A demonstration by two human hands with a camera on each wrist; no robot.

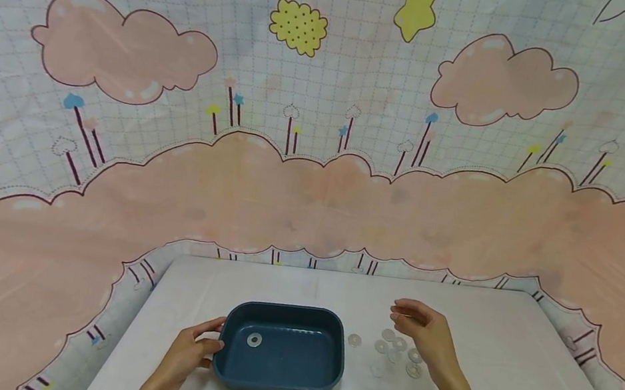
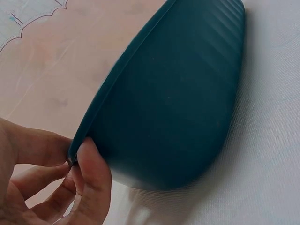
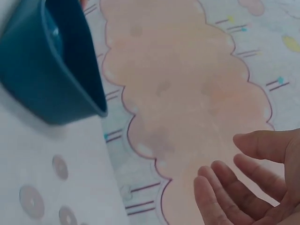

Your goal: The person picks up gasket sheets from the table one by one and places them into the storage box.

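One clear round plastic disc [image 1: 254, 340] lies inside the dark blue rectangular plastic tub [image 1: 285, 379]; left hand [image 1: 185, 355] pinches the tub's left rim, right hand [image 1: 427, 337] hovers beside the tub with fingers relaxed, slightly spread, above more clear discs [image 1: 398, 353]

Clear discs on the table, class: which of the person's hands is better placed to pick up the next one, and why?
The right hand: it hovers empty above the clear discs. The left hand grips the blue tub by its rim, farther from them.

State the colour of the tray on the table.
Dark blue tray; the head view shows it best.
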